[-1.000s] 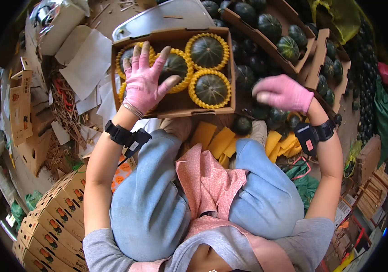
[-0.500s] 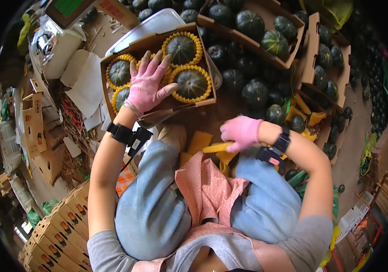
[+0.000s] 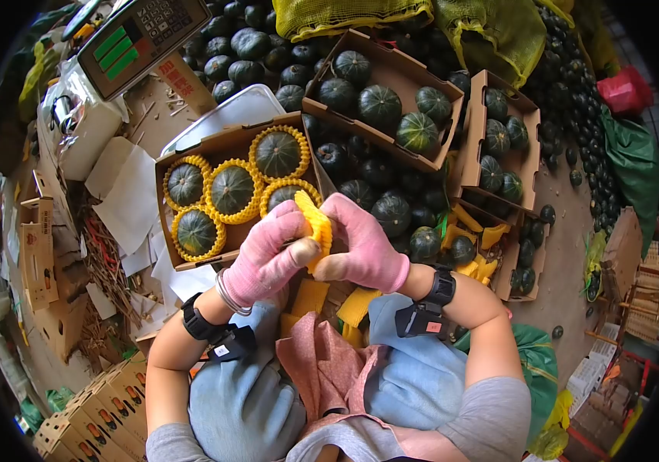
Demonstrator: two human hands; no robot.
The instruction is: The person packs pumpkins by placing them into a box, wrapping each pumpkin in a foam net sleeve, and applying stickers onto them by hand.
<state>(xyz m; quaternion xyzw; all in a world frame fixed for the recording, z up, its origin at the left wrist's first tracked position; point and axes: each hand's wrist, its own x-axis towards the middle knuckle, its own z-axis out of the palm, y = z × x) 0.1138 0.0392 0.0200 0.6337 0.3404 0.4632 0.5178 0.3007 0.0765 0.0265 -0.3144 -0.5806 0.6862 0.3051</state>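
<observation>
My left hand (image 3: 268,250), in a pink glove, pinches one side of a yellow foam net sleeve (image 3: 316,225). Opposite it, my pink-gloved right hand (image 3: 368,246) grips the sleeve's other side. The sleeve is flattened and upright between my fingers, above my lap. Just beyond my hands stands an open cardboard box (image 3: 217,146). Inside are several dark green pumpkins (image 3: 233,189), each ringed by a yellow foam net. The nearest pumpkin on the right (image 3: 286,194) is partly hidden by the sleeve and my hands.
More foam sleeves (image 3: 310,296) lie between my legs. Loose pumpkins (image 3: 391,214) cover the floor to the right, near another open box of pumpkins (image 3: 379,104). A digital scale (image 3: 140,42) stands at upper left. Stacked printed cartons (image 3: 94,408) are at lower left.
My left hand has come off the boxed pumpkins and back towards me. My right hand has lifted the sleeve, and both hands now hold it. The view has shifted.
</observation>
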